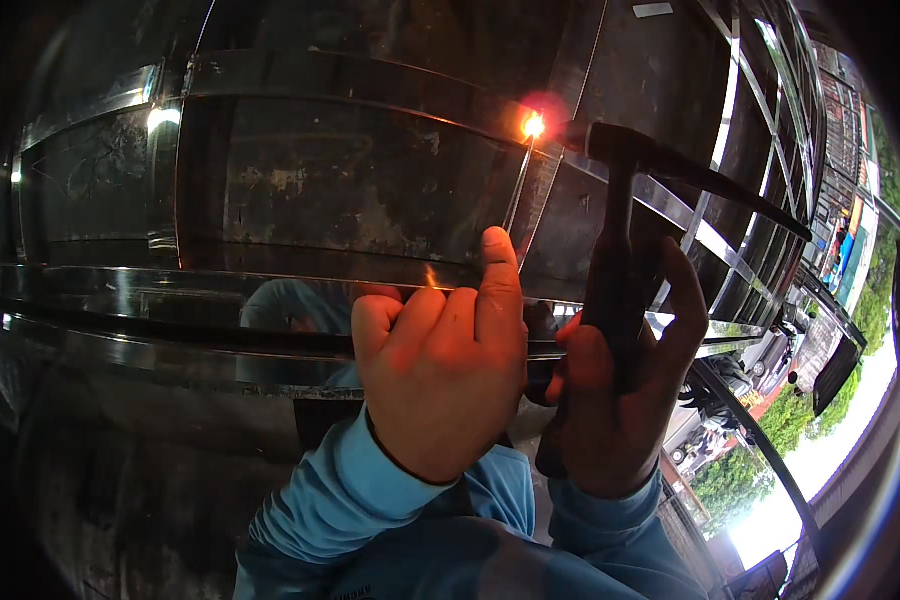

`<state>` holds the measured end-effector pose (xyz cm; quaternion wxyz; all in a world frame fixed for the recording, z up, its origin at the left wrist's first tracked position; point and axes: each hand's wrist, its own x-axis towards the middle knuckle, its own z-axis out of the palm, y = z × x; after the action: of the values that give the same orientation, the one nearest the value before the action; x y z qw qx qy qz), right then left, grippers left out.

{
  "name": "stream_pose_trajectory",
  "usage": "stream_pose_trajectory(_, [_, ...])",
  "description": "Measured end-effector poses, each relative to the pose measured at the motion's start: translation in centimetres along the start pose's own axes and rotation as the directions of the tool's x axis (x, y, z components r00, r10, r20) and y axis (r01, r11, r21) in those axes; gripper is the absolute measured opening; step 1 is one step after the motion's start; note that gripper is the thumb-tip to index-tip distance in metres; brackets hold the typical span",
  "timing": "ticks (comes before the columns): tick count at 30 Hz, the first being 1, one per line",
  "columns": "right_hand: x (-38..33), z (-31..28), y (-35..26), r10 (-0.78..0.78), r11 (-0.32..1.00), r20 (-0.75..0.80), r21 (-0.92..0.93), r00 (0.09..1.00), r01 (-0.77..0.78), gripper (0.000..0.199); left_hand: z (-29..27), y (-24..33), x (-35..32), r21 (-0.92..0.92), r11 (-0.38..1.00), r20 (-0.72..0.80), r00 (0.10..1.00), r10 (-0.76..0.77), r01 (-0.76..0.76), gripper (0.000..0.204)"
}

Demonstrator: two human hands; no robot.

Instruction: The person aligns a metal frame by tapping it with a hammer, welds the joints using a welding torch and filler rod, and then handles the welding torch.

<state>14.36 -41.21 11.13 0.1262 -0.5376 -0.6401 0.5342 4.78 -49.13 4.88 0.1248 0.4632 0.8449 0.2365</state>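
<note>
Nearest, two forearms in light blue sleeves [390, 490] rise from the lower edge. The left hand [440, 385] is curled, its fingers pinching a thin straight filler rod [518, 190] whose long axis runs up and slightly right from the grip. The right hand [620, 400], just beside it, is wrapped tight around the dark handle of a black welding torch [620, 220]. Beyond, rod tip and torch head meet at the bright orange arc [534, 125] on the polished stainless steel frame [300, 85].
</note>
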Motion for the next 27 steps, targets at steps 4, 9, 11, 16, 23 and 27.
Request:
stream_pose_trajectory(4, [0.0, 0.0, -0.5, 0.016, 1.0, -0.016, 0.003, 1.0, -0.016, 0.073, -0.4, 0.0, -0.1, -0.033, 0.999, 0.073, 0.997, -0.027, 0.03, 0.056])
stream_pose_trajectory(9, [0.1, -0.5, -0.5, 0.035, 0.996, 0.02, -0.087, 0.999, -0.033, 0.072, -0.1, -0.2, 0.1, -0.018, 0.999, 0.046, 0.998, -0.031, 0.031, 0.05])
stream_pose_trajectory(11, [0.7, -0.1, -0.8, -0.065, 0.998, 0.016, -0.003, 0.998, 0.065, 0.073, -0.1, -1.0, 0.3, -0.207, 0.975, -0.028, 0.997, 0.078, -0.083, 0.043])
stream_pose_trajectory(16, [0.0, 0.1, -0.1, -0.022, 1.0, -0.01, 0.022, 1.0, 0.022, 0.074, 0.4, -0.3, 0.0, 0.023, 0.999, -0.02, 1.0, 0.024, -0.023, 0.044])
stream_pose_trajectory(23, [-0.3, -0.6, -0.4, 0.016, 0.999, 0.041, -0.038, 0.999, -0.015, 0.073, 0.1, 0.1, 0.0, -0.021, 1.0, -0.02, 1.0, -0.008, 0.008, 0.043])
stream_pose_trajectory(27, [-0.3, -0.3, -0.5, 0.025, 0.999, 0.007, -0.043, 1.0, -0.025, 0.073, 0.1, 0.2, -0.2, -0.014, 1.0, -0.013, 1.0, -0.017, 0.017, 0.051])
